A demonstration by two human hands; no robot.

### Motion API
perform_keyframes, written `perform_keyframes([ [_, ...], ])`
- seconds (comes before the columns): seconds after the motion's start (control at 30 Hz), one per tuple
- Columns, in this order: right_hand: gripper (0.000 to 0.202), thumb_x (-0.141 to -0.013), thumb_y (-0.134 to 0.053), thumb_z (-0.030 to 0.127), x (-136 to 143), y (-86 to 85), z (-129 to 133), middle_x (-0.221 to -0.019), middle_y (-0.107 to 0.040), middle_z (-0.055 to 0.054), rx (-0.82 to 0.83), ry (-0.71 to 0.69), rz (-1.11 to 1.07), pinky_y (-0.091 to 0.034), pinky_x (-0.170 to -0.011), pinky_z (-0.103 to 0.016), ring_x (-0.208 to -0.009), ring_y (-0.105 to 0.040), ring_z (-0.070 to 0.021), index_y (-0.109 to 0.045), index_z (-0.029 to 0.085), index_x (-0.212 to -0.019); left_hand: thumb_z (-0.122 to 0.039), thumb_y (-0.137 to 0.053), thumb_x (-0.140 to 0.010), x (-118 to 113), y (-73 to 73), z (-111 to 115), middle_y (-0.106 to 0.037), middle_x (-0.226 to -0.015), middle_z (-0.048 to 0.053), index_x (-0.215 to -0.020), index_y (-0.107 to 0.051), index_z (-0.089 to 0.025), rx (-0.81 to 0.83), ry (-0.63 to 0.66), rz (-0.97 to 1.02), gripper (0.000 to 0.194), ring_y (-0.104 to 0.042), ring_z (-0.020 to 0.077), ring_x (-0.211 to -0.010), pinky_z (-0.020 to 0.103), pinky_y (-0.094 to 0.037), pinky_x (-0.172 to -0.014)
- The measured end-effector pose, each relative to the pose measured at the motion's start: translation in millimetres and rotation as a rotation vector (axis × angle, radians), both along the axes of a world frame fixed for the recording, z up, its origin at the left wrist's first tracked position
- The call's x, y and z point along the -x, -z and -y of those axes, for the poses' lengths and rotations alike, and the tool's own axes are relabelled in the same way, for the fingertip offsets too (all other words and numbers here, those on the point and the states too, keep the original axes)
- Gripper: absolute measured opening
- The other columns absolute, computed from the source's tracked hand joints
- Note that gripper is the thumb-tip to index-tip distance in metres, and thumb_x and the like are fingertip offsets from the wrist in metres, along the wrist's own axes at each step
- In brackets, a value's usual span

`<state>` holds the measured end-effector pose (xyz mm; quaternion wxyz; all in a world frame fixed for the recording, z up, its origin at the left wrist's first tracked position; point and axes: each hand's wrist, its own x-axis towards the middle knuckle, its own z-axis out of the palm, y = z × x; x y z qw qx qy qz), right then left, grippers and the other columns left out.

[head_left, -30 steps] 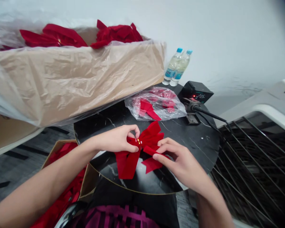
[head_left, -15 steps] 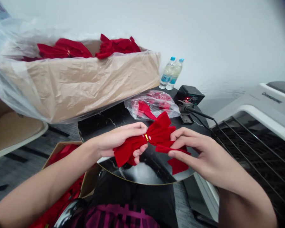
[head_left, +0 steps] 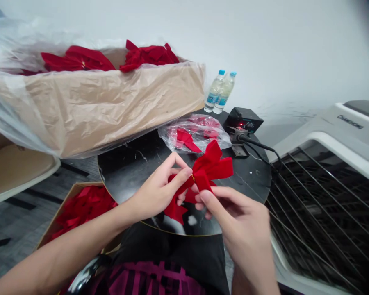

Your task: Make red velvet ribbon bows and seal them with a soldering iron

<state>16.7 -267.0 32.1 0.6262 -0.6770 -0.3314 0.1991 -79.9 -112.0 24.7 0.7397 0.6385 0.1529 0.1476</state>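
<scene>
A red velvet bow (head_left: 213, 162) with a thin gold band at its middle is held up above the round black table (head_left: 123, 164). My left hand (head_left: 164, 186) is closed on the bow's left side, thumb close to the gold band. Between the thumb and fingers of my right hand (head_left: 233, 213), a loop or tail on the bow's lower right is pinched. One notched tail hangs down below my left hand. Parts of the bow are hidden behind my fingers.
Behind stands a long carton (head_left: 110, 106) lined with clear plastic, with red bows inside. A plastic bag (head_left: 197, 131) with red pieces, two water bottles (head_left: 218, 92) and a black control box (head_left: 244, 119) sit farther back. Another carton (head_left: 80, 209) of red bows is at lower left.
My right hand has moved left and down, closer to the bow's middle, and now pinches a part nearer the gold band. The bow has turned, and its right loops stand more spread.
</scene>
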Motion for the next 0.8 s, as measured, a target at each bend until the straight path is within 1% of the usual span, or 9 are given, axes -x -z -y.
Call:
perform_keyframes([
  [0.1,0.015,-0.086,-0.078,0.036,1.8,14.5,-18.0,-0.074,-0.078,-0.004,-0.022,-0.043,-0.210,-0.055,-0.054,-0.017,-0.061,-0.071,-0.0134,-0.080,0.022,-0.084,-0.046,-0.048,-0.103,3.8,3.1,2.9,-0.062,-0.072,-0.005,-0.100,-0.049,-0.024,-0.090,-0.005,-0.040,0.022,-0.053,0.0087,-0.057,0.020,-0.045,-0.055],
  [0.2,0.018,-0.083,-0.081,0.037,-3.7,19.3,-24.1,-0.071,-0.077,-0.005,0.001,-0.080,-0.280,-0.053,-0.054,-0.016,-0.059,-0.070,-0.0122,-0.079,0.020,-0.082,-0.043,-0.042,-0.105,6.0,5.9,1.6,-0.060,-0.070,-0.005,-0.103,-0.053,-0.024,-0.148,-0.018,-0.047,0.022,-0.052,0.0090,-0.056,0.021,-0.044,-0.055],
  [0.3,0.019,-0.083,-0.081,0.036,-5.3,19.5,-23.6,-0.070,-0.076,-0.005,0.008,-0.119,-0.319,-0.053,-0.054,-0.015,-0.058,-0.069,-0.0112,-0.079,0.018,-0.080,-0.040,-0.051,-0.102,6.5,6.8,0.1,-0.062,-0.071,-0.005,-0.103,-0.052,-0.023,-0.232,-0.039,-0.028,0.017,-0.053,0.0084,-0.057,0.020,-0.045,-0.056],
  [0.4,0.020,-0.083,-0.081,0.037,-3.8,19.8,-23.1,-0.068,-0.075,-0.005,0.006,-0.118,-0.355,-0.052,-0.053,-0.016,-0.055,-0.067,-0.0103,-0.078,0.017,-0.080,-0.039,-0.058,-0.099,6.9,6.8,0.9,-0.065,-0.075,-0.006,-0.101,-0.051,-0.023,-0.297,-0.063,-0.030,0.018,-0.055,0.0065,-0.059,0.018,-0.045,-0.059],
  [0.5,0.021,-0.082,-0.082,0.037,-2.4,20.3,-23.0,-0.066,-0.074,-0.004,0.003,-0.112,-0.374,-0.053,-0.051,-0.016,-0.053,-0.066,-0.0104,-0.077,0.017,-0.079,-0.040,-0.058,-0.099,7.6,7.4,3.0,-0.065,-0.075,-0.006,-0.098,-0.051,-0.023,-0.273,-0.093,-0.021,0.019,-0.054,0.0052,-0.057,0.017,-0.045,-0.057],
  [0.6,0.020,-0.084,-0.079,0.037,0.1,20.9,-21.8,-0.072,-0.076,-0.005,-0.011,-0.098,-0.354,-0.055,-0.056,-0.018,-0.058,-0.069,-0.0117,-0.078,0.018,-0.084,-0.041,-0.057,-0.100,8.8,8.9,4.6,-0.063,-0.069,-0.008,-0.097,-0.050,-0.023,-0.244,-0.135,-0.019,0.019,-0.054,0.0060,-0.054,0.017,-0.045,-0.054],
  [0.7,0.020,-0.086,-0.078,0.038,6.4,23.1,-21.0,-0.073,-0.076,-0.005,-0.036,-0.018,-0.322,-0.058,-0.059,-0.019,-0.061,-0.071,-0.0129,-0.078,0.019,-0.086,-0.039,-0.059,-0.099,9.6,9.9,6.4,-0.062,-0.065,-0.008,-0.100,-0.051,-0.024,-0.228,-0.172,-0.008,0.016,-0.056,0.0078,-0.054,0.018,-0.047,-0.055],
  [0.8,0.019,-0.086,-0.078,0.038,15.2,27.1,-21.3,-0.074,-0.076,-0.004,-0.054,0.090,-0.263,-0.059,-0.061,-0.021,-0.063,-0.071,-0.0136,-0.077,0.019,-0.087,-0.038,-0.062,-0.098,8.5,8.8,8.8,-0.069,-0.077,-0.005,-0.108,-0.052,-0.026,-0.137,-0.176,-0.004,0.018,-0.065,0.0110,-0.064,0.021,-0.053,-0.061],
])
